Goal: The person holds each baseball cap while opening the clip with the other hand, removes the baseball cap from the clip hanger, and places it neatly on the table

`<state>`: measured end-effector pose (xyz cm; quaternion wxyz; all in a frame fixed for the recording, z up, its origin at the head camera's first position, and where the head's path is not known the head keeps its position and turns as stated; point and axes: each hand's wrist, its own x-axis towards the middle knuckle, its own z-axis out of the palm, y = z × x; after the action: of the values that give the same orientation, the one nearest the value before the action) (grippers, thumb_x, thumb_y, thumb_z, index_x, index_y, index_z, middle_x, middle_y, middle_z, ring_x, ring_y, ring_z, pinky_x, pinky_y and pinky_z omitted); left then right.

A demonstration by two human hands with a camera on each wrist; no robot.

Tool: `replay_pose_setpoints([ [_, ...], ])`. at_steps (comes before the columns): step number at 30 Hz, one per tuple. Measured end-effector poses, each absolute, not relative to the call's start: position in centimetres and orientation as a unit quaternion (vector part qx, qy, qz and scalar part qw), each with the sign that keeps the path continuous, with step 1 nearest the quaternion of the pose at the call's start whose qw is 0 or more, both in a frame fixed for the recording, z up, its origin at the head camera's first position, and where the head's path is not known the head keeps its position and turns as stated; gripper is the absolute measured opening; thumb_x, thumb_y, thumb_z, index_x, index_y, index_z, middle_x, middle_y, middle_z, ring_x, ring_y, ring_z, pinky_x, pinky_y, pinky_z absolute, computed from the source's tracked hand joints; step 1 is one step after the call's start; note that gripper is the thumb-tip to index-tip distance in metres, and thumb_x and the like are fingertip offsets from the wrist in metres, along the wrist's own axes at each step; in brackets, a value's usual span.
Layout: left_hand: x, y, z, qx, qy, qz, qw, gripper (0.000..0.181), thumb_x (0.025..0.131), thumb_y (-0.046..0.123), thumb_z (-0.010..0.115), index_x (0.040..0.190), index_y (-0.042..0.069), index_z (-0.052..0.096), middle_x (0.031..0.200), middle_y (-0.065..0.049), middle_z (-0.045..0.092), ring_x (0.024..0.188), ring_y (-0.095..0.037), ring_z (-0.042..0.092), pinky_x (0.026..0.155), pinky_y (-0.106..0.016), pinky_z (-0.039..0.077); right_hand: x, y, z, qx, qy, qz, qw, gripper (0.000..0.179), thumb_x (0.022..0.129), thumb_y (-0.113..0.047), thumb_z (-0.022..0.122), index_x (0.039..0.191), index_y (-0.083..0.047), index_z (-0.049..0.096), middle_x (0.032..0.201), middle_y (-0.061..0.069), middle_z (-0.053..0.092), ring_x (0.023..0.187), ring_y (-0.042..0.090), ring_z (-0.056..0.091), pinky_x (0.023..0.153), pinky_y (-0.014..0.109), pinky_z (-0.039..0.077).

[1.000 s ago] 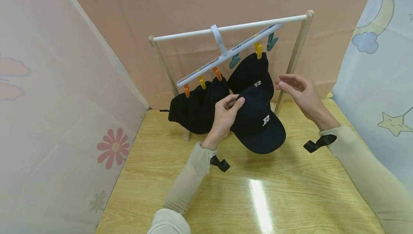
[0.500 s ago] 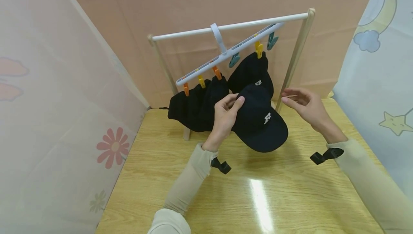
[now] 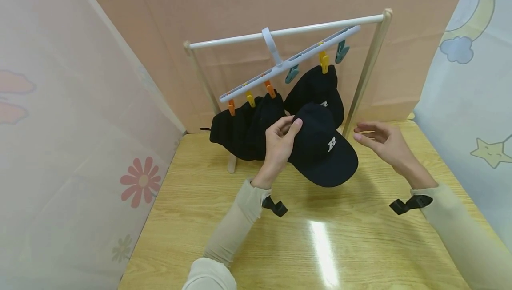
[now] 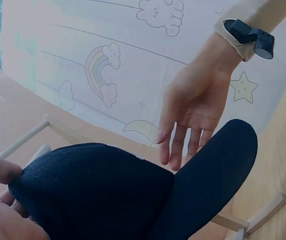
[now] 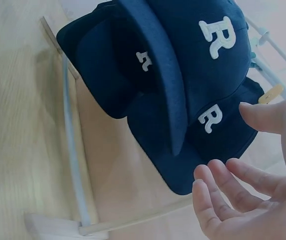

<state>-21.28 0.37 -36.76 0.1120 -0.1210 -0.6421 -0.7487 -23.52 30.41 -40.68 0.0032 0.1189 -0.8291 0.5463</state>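
Observation:
Near the middle of the head view, my left hand [image 3: 279, 145] pinches the crown of a dark baseball cap [image 3: 316, 136], thumb on the outside. Its brim points down and right, and a white letter R [image 5: 217, 36] shows on its front. My right hand [image 3: 386, 145] is held just right of the brim, fingers loosely bent, holding nothing. Behind, another dark cap [image 3: 318, 87] hangs from a yellow clip [image 3: 324, 64]. More dark headwear [image 3: 240, 136] hangs at the left from orange clips [image 3: 270, 89] and another yellow clip [image 3: 250, 98]; its exact shape is partly hidden.
A pale blue clip hanger [image 3: 280, 67] hangs slanted from the white bar [image 3: 288, 33] of a wooden-legged rack [image 3: 366, 76]. Two teal clips [image 3: 293, 74] on it hold nothing visible. The rack stands on a wood-grain table [image 3: 200, 192], with fabric backdrops around it.
My right hand has moved down and a little right, away from the hanging caps. The hanger's right end has swung slightly right. The cap in my left hand has barely shifted.

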Motion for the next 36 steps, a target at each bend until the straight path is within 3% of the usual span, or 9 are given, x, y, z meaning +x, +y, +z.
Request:
replay_pose_setpoints([
  [4,-21.1,0.3,-37.0,-0.115,-0.645,-0.747,0.115,0.026,0.106,0.011,0.066,0.121,-0.009,0.072,0.113,-0.029,0.076,0.092,-0.007,0.072,0.086,-0.024,0.058,-22.4,30.4,-41.9,0.106,-0.831,0.545,-0.015,0.048,0.106,-0.027,0.070,0.148,-0.007,0.058,0.119,-0.024,0.068,0.107,-0.010,0.067,0.088,0.010,0.051],
  [10,-21.0,0.3,-37.4,-0.115,-0.640,-0.749,0.127,0.025,0.106,0.010,0.066,0.121,-0.010,0.072,0.115,-0.030,0.076,0.098,-0.010,0.072,0.092,-0.026,0.058,-20.6,29.5,-44.2,0.094,-0.797,0.595,-0.041,0.046,0.108,-0.022,0.066,0.150,-0.007,0.053,0.127,-0.016,0.063,0.110,-0.012,0.067,0.089,0.015,0.057],
  [15,-20.9,0.2,-37.3,-0.126,-0.636,-0.750,0.130,0.025,0.106,0.007,0.065,0.122,-0.011,0.070,0.118,-0.031,0.075,0.105,-0.013,0.072,0.098,-0.029,0.058,-19.8,28.8,-45.1,0.079,-0.744,0.660,-0.065,0.048,0.110,-0.020,0.063,0.151,-0.004,0.045,0.130,-0.007,0.056,0.105,-0.004,0.071,0.089,0.019,0.060],
  [21,-20.8,0.2,-37.4,-0.124,-0.631,-0.754,0.131,0.023,0.106,0.005,0.065,0.121,-0.011,0.071,0.117,-0.030,0.075,0.103,-0.012,0.073,0.097,-0.028,0.058,-19.3,28.0,-45.1,0.053,-0.651,0.749,-0.112,0.038,0.110,-0.013,0.061,0.143,-0.009,0.044,0.119,-0.006,0.068,0.100,0.007,0.074,0.086,0.023,0.062],
  [28,-20.8,0.1,-37.6,-0.131,-0.626,-0.758,0.131,0.023,0.106,0.007,0.066,0.120,-0.011,0.071,0.116,-0.031,0.075,0.099,-0.008,0.073,0.096,-0.028,0.059,-18.8,27.6,-45.0,0.029,-0.631,0.761,-0.150,0.051,0.110,-0.015,0.060,0.148,0.004,0.033,0.118,-0.006,0.069,0.099,0.012,0.075,0.086,0.027,0.063],
  [36,-20.6,0.0,-37.6,-0.143,-0.624,-0.756,0.140,0.025,0.107,0.007,0.064,0.122,-0.012,0.070,0.116,-0.033,0.074,0.095,-0.004,0.070,0.094,-0.024,0.058,-18.0,27.3,-45.2,0.048,-0.553,0.810,-0.190,0.014,0.112,-0.008,0.053,0.123,-0.001,0.050,0.107,0.005,0.071,0.090,0.017,0.078,0.084,0.030,0.065],
])
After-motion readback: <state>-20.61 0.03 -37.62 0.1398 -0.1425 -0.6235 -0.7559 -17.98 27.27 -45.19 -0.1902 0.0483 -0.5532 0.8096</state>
